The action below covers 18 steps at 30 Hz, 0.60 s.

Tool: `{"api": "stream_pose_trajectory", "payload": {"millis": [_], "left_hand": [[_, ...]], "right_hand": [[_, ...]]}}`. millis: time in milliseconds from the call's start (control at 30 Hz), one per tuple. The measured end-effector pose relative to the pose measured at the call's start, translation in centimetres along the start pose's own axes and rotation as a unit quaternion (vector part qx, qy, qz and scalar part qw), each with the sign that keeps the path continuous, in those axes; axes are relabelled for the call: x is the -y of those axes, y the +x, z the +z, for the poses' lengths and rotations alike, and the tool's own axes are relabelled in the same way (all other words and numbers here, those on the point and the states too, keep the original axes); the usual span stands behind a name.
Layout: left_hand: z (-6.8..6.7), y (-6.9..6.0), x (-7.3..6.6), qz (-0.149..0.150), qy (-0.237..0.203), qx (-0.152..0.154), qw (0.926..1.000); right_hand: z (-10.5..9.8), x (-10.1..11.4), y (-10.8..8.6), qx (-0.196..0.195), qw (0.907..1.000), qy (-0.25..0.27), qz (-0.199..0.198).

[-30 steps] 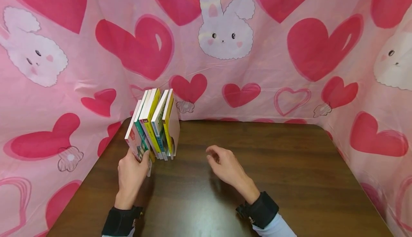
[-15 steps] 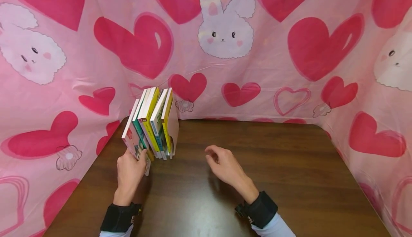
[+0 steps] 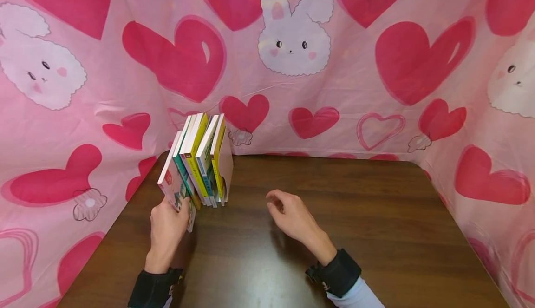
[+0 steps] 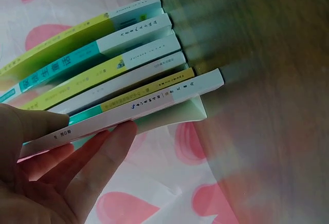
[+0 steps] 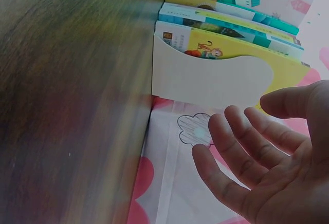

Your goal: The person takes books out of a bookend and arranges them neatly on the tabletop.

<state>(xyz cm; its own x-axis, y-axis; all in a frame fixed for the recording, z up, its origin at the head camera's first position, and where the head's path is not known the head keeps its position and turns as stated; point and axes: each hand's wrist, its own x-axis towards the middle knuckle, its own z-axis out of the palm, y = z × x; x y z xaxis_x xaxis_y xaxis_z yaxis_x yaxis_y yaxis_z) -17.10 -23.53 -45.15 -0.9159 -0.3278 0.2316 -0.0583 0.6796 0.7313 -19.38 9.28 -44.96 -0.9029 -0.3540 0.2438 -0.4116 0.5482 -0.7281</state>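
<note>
Where pink heart-print cloth (image 3: pixel 351 85) hangs behind: one dark wooden desk (image 3: pixel 376 210). On its left part: one row of books (image 3: pixel 198 175), spines toward the person, in a white holder (image 5: pixel 211 77). At the row's left end: one pink-spined book (image 3: pixel 169 178), leaning. One left hand (image 3: pixel 167 224), pinching that book. One right hand (image 3: pixel 294 215), fingers loosely bent, free, well apart.

My head camera is looking forward and down over the tabletop (image 3: pixel 376 215); my wrist cameras are peering closely past my hands (image 3: pixel 168 226) (image 3: pixel 294 215), all three sharing the books (image 3: pixel 198 171).
</note>
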Motion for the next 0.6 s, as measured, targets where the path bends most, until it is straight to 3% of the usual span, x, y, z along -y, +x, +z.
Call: {"api": "stream_pose_trajectory", "payload": {"millis": [367, 600], "left_hand": [[-0.7, -0.8, -0.1, -0.008, 0.005, 0.002, 1.0], [-1.2, -1.0, -0.6, 0.01, 0.015, -0.008, 0.9998]], "right_hand": [[0.0, -0.1, -0.1, 0.001, 1.0, 0.0, -0.005], [0.2, -0.2, -0.1, 0.005, 0.9999, 0.004, -0.011]]}}
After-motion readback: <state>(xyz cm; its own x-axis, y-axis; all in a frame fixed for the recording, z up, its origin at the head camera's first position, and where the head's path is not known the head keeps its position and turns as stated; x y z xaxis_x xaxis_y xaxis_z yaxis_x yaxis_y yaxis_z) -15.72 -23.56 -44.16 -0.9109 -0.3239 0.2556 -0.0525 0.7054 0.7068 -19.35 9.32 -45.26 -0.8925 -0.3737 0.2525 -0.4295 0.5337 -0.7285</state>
